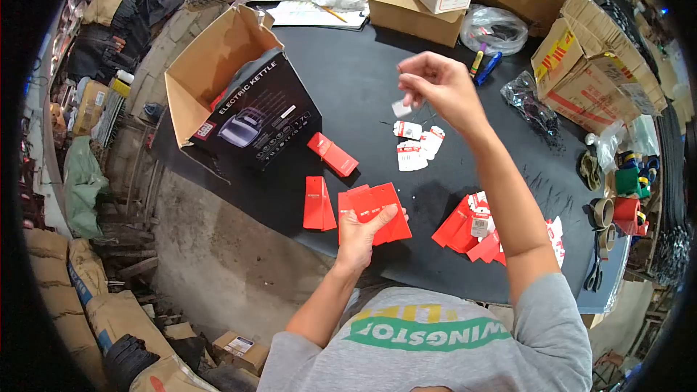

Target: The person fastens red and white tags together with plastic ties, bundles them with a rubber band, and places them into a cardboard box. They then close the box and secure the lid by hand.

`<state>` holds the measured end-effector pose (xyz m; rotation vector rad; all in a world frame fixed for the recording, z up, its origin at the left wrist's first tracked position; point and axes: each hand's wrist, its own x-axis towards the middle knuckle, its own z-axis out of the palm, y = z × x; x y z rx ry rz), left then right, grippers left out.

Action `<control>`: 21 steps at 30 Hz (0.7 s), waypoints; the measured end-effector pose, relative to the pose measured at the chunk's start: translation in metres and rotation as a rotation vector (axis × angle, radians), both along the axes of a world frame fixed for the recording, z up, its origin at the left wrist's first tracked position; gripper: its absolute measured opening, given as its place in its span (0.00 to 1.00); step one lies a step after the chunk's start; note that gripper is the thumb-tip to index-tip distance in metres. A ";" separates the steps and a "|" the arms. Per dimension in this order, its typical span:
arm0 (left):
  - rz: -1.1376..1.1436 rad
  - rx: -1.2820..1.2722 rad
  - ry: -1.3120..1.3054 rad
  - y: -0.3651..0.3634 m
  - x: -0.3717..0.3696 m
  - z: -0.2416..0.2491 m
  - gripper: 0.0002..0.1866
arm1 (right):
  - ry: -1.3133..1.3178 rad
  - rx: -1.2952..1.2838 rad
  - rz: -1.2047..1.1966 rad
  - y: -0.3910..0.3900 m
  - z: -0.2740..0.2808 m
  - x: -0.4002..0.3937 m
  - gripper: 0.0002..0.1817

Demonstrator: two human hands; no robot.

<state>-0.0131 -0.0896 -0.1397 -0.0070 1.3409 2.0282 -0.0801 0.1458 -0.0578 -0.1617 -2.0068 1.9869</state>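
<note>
My left hand (357,238) is closed around a fan of red hang tags (377,207), its thumb lying across them. Raised over the table's far middle, my right hand (441,91) has its fingers pinched together. A small white tag (401,109) hangs just below those fingertips, slightly blurred; whatever links it to them is too fine to see. Under it lie several white-and-red barcode tags (412,156). Close to my left hand are a pair of red tags (317,205) and a banded red stack (334,154). Red tags with white labels (472,231) are heaped near my right forearm.
An open electric kettle carton (250,112) stands at the left of the black table (341,72). Cardboard boxes (414,18), a bag (494,29) and markers (488,67) sit at the back. Tape rolls (602,212) and scissors (595,272) lie along the right edge.
</note>
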 end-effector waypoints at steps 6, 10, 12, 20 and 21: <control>0.273 -0.134 0.321 0.000 -0.009 -0.001 0.07 | -0.140 -0.159 0.159 -0.039 0.011 0.072 0.05; 0.339 -0.221 0.540 -0.004 -0.012 -0.007 0.06 | -0.268 -0.210 0.228 -0.070 -0.018 0.100 0.04; 0.342 -0.215 0.627 -0.005 -0.011 -0.009 0.08 | -0.283 -0.254 0.181 -0.080 -0.030 0.105 0.04; 0.317 -0.246 0.857 0.002 -0.009 -0.005 0.10 | -0.286 -0.312 0.080 -0.088 -0.033 0.116 0.06; 0.316 -0.268 0.887 0.002 -0.009 -0.007 0.10 | -0.248 -0.342 0.065 -0.087 -0.035 0.118 0.08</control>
